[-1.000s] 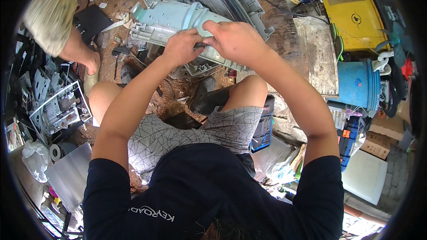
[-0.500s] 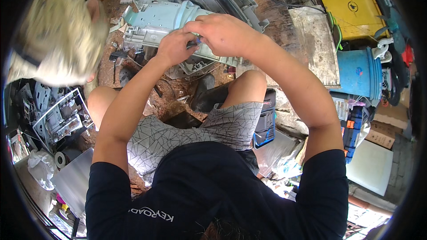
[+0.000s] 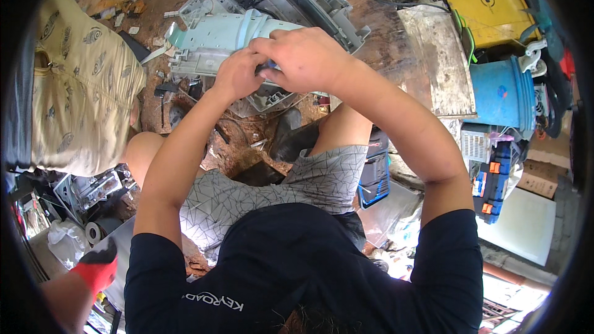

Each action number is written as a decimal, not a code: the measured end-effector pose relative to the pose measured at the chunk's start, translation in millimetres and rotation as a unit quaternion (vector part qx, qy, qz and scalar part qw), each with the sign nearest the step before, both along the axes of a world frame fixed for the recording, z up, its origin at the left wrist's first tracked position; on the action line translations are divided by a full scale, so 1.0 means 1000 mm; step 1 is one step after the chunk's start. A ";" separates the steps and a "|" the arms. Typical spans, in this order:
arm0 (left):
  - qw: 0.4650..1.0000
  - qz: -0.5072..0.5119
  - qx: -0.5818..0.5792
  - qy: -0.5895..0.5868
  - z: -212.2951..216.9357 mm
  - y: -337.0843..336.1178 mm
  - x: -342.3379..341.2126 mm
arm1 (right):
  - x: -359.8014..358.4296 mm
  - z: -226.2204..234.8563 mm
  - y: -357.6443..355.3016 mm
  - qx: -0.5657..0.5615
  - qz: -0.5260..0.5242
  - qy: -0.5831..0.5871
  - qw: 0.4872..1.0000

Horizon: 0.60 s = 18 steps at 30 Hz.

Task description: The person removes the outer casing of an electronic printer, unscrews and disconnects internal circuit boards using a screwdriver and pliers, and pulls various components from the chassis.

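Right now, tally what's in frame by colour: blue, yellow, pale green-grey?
Blue: 1, blue drum
Yellow: 1, yellow case
Pale green-grey: 1, plastic housing, touched by the left hand and right hand
Total: 3

Both hands meet on a pale green and grey plastic machine housing (image 3: 229,34): the left hand (image 3: 238,74) grips its near edge, the right hand (image 3: 303,59) touches it alongside, fingers curled over something small and blue.

Two bare hands, left hand (image 3: 236,74) and right hand (image 3: 304,57), one pale green machine housing (image 3: 216,34), one yellow case (image 3: 479,0), one blue drum (image 3: 501,96), one metal sheet (image 3: 442,59)
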<state>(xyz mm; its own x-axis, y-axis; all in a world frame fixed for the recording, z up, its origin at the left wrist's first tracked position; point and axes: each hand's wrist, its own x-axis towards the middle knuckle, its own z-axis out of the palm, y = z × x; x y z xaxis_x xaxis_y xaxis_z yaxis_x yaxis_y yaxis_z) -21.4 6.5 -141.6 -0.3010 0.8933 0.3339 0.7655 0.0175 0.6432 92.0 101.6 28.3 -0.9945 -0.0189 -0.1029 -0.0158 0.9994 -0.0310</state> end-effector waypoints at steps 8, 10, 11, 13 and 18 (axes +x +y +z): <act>0.998 0.007 -0.031 0.060 0.005 -0.002 0.002 | 0.001 -0.013 0.019 -0.041 0.053 0.027 0.997; 0.998 0.006 -0.037 0.048 0.006 -0.002 0.002 | -0.006 -0.003 0.014 -0.029 0.019 -0.005 0.999; 0.998 0.007 -0.040 0.042 0.007 -0.002 0.002 | -0.010 0.002 0.011 -0.017 -0.006 -0.025 1.000; 0.998 0.004 -0.041 0.038 0.009 -0.001 0.005 | -0.017 0.008 0.007 0.009 -0.056 -0.068 0.996; 0.998 -0.001 -0.064 0.025 -0.003 0.001 0.000 | -0.014 -0.009 0.018 -0.020 0.076 0.014 0.997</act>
